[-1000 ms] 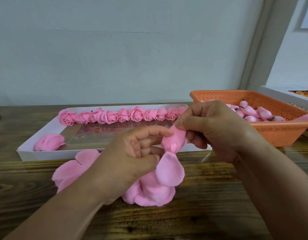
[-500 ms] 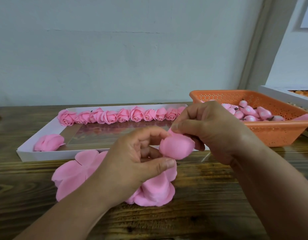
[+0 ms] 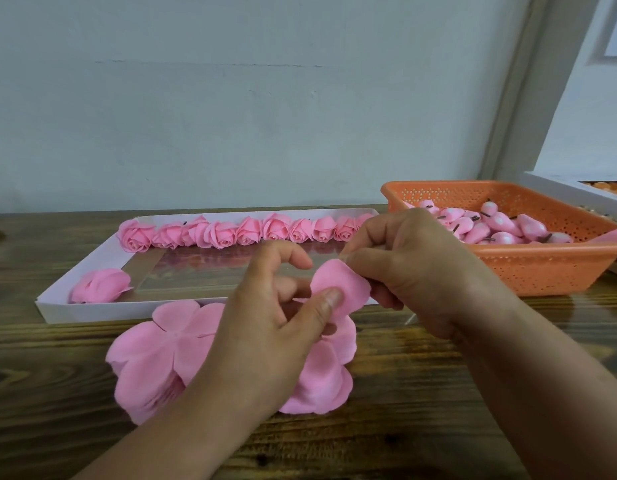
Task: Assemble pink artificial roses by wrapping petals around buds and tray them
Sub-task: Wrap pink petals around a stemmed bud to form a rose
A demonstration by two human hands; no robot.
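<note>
Both hands meet over a half-wrapped pink rose [image 3: 338,289] above the table's front. My left hand [image 3: 275,327] pinches it, thumb pressed on a folded petal. My right hand [image 3: 411,268] pinches the petal's upper edge from the right. The bud inside is hidden by petals. More petals of the same piece [image 3: 320,379] hang below my left hand. A flat pink petal sheet [image 3: 154,355] lies on the wood to the left. A white tray [image 3: 75,311] behind holds a row of several finished roses [image 3: 230,232] along its far side.
A loose bundle of petals [image 3: 99,285] lies in the tray's near left corner. An orange plastic basket [image 3: 542,271] at the right holds several pink buds [image 3: 497,226]. A white box edge [image 3: 577,188] shows at far right. A pale wall rises behind the wooden table [image 3: 404,427].
The hanging petal has been folded up around the bud. My left thumb moved up onto it, and my right hand shifted slightly to pinch its top edge.
</note>
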